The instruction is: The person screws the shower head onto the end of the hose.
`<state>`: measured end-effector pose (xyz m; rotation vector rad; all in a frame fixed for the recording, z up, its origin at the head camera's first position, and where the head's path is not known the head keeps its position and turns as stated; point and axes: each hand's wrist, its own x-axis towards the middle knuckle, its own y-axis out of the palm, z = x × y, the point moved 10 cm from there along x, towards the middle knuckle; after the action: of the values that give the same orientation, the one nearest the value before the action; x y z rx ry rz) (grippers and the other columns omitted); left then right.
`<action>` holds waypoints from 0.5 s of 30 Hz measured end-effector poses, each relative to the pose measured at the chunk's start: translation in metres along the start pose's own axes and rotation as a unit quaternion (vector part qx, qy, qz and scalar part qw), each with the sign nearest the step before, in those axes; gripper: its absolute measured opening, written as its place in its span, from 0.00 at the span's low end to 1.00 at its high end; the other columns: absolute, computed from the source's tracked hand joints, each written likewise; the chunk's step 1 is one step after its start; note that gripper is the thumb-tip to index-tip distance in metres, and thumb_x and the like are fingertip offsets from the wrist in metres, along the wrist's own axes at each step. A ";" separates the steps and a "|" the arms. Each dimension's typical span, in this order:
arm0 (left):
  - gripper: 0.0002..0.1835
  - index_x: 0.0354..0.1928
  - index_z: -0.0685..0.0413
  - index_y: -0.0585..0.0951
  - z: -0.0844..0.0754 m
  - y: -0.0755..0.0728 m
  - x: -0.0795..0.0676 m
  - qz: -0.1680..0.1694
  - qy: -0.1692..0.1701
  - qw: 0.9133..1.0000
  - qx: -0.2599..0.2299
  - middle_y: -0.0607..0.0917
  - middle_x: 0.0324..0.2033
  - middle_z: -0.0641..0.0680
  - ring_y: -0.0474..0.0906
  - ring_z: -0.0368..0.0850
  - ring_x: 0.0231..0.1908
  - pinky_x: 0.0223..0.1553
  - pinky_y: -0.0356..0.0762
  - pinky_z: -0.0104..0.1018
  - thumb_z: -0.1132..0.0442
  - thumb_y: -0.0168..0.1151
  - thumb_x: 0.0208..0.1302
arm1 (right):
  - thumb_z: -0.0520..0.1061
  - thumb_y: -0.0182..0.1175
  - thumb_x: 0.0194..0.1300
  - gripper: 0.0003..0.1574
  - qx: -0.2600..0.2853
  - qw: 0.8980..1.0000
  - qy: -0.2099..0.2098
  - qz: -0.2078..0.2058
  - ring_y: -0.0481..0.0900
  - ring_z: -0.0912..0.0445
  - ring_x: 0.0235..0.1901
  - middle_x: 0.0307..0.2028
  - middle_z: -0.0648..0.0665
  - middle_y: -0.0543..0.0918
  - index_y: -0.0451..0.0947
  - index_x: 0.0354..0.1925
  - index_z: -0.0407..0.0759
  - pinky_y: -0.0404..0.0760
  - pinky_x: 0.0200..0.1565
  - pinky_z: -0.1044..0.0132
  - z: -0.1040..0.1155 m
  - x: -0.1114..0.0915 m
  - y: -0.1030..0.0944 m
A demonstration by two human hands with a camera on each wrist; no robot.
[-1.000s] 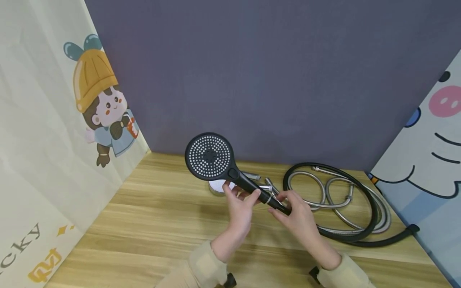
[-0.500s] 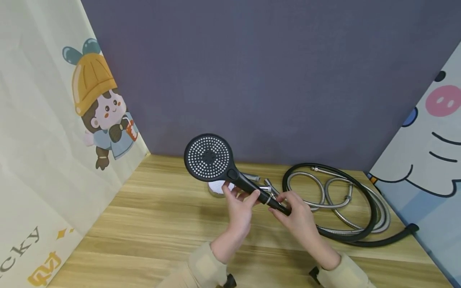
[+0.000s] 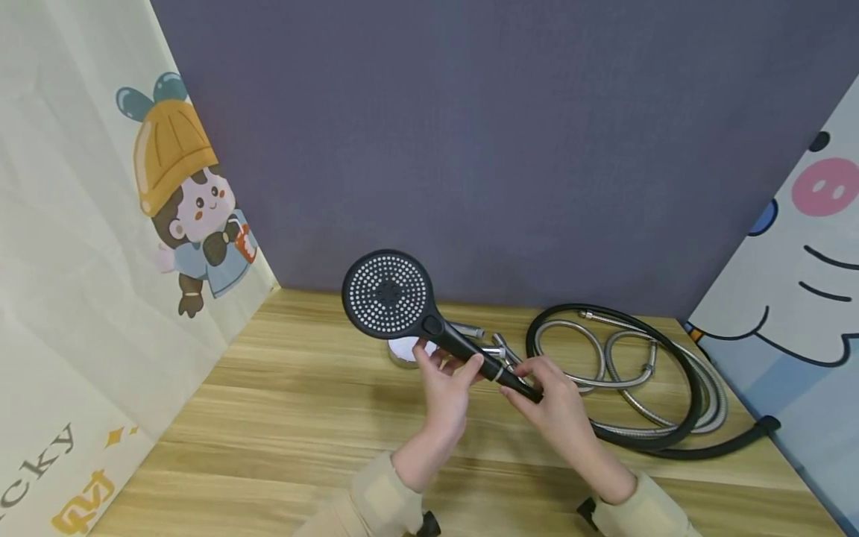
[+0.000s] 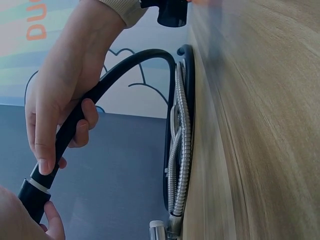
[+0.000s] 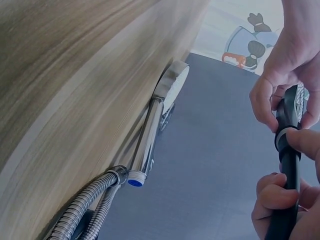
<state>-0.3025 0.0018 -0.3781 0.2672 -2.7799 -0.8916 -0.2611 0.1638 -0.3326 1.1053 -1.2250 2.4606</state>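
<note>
A black hand shower head (image 3: pixel 387 294) is held above the table, its dotted spray face toward the head camera. My left hand (image 3: pixel 446 391) grips its handle (image 3: pixel 459 347), thumb on the near side and fingers beneath. At the handle's lower end, my right hand (image 3: pixel 553 395) pinches the end of the black shower hose (image 4: pixel 65 135). Hose and handle are in one line, with a pale ring (image 4: pixel 38 185) at the joint. From my right hand the hose curves down to the coil on the table, as the left wrist view shows. Fingers hide part of the joint.
Silver metal hoses (image 3: pixel 627 384) lie coiled with the black hose at the table's right. Behind my hands lies a chrome shower head (image 5: pixel 172 82), its threaded handle end (image 5: pixel 136 178) pointing toward the coils. A grey-blue panel (image 3: pixel 470 149) bounds the wooden table (image 3: pixel 268 425) at the back.
The head view has tilted very slightly. Both hands keep their hold on the shower head and hose in nearly the same spots.
</note>
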 end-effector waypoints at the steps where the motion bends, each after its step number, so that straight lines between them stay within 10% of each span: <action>1: 0.46 0.65 0.47 0.53 0.000 0.000 0.000 -0.001 -0.001 1.000 -0.001 0.71 0.46 0.60 0.77 0.48 0.40 0.38 0.86 0.47 0.80 0.65 0.47 | 0.42 0.77 0.41 0.22 0.002 1.000 0.000 0.000 0.66 0.65 0.21 0.29 0.49 0.77 0.76 0.34 0.45 0.68 0.19 0.76 0.000 0.000 0.000; 15: 0.46 0.65 0.48 0.53 0.000 0.000 0.000 -0.003 0.004 1.000 -0.007 0.71 0.46 0.60 0.77 0.47 0.38 0.36 0.86 0.46 0.80 0.65 0.47 | 0.44 0.72 0.49 0.13 0.001 1.000 -0.001 0.007 0.72 0.63 0.26 0.36 0.51 0.79 0.81 0.34 0.44 0.75 0.24 0.73 0.000 0.001 0.000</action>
<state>-0.3020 0.0017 -0.3781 0.2748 -2.7663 -0.9095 -0.2620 0.1632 -0.3314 1.1023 -1.2347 2.4732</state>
